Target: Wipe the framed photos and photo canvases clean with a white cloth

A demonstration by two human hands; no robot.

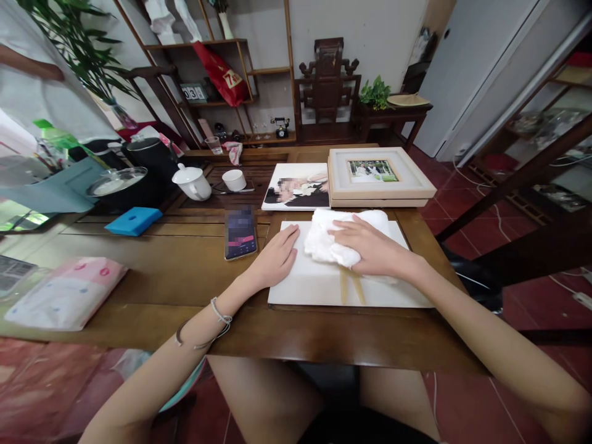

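Note:
A white board (305, 288) lies flat at the table's front edge. My left hand (276, 256) rests on its left side with fingers stretched out, holding nothing. My right hand (367, 243) presses a bunched white cloth (321, 239) onto the board's upper part, fingers curved over it. Two yellowish strips (343, 287) run from under the cloth toward the board's near edge. Much of the board's surface is hidden beneath the cloth and my right forearm.
Behind the board lie a photo print (296, 188) and stacked wooden frames (379, 176). A phone (240, 234) is left of my left hand. Farther left are a blue block (134, 221), a white teapot (192, 183), a cup (234, 180) and a soft packet (67, 293). Another person's arm (30, 63) shows upper left.

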